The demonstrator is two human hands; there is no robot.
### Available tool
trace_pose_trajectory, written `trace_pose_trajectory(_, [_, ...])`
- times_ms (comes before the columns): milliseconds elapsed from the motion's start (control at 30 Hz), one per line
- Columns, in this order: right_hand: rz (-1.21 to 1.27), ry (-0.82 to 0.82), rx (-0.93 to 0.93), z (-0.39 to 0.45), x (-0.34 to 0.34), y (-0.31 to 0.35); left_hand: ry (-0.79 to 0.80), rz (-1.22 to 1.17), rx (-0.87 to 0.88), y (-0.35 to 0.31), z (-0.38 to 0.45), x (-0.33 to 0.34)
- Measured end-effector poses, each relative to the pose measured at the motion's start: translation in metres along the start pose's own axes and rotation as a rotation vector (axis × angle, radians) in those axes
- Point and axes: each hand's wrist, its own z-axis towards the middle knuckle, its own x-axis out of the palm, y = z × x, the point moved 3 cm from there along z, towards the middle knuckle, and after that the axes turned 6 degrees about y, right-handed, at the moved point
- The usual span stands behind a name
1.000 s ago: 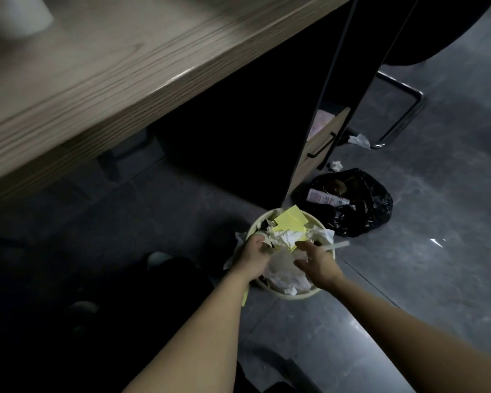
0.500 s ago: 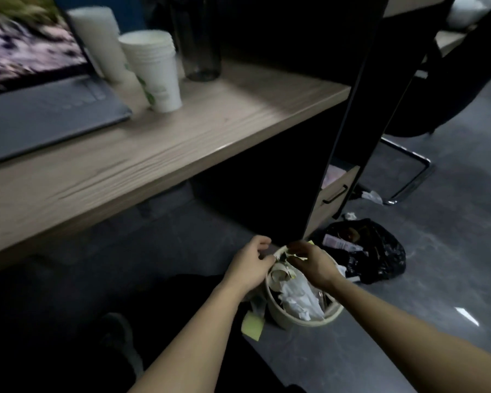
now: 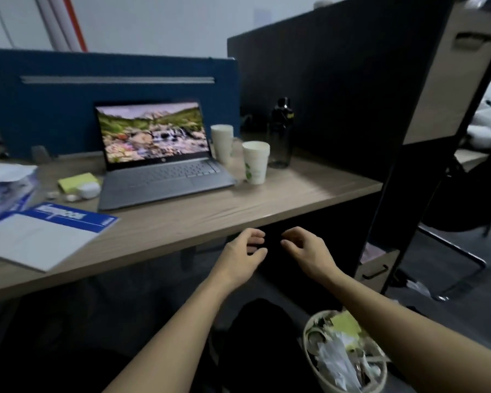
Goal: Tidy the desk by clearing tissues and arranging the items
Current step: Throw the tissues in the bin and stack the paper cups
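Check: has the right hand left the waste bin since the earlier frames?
Yes. The right hand is up near the desk edge, away from the waste bin.

Matt, grained wood forms the desk (image 3: 281, 199) beyond the fingertips (image 3: 260, 241). On it, the laptop (image 3: 159, 177) has a smooth grey shell and glossy screen, beside paper cups (image 3: 255, 163) and a dark translucent plastic bottle (image 3: 279, 137). Below the wrists, a smooth plastic bin (image 3: 309, 358) holds crumpled paper tissues (image 3: 332, 361).
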Motion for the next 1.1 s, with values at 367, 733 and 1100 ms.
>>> trace_pose_trajectory(367, [-0.043, -0.079, -0.017, 0.083, -0.022, 0.052, -0.225, -0.045, 0.117, -0.038, 0.031, -0.086])
trace_pose_trajectory(733, [0.043, 0.027, 0.117, 0.178, -0.007, 0.017, -0.216, 0.202, 0.065, -0.013, 0.135, -0.098])
trace_pose_trajectory(1100, [0.216, -0.014, -0.103, 0.243, 0.014, 0.017, -0.251, 0.645, 0.032, -0.002, 0.2, -0.09])
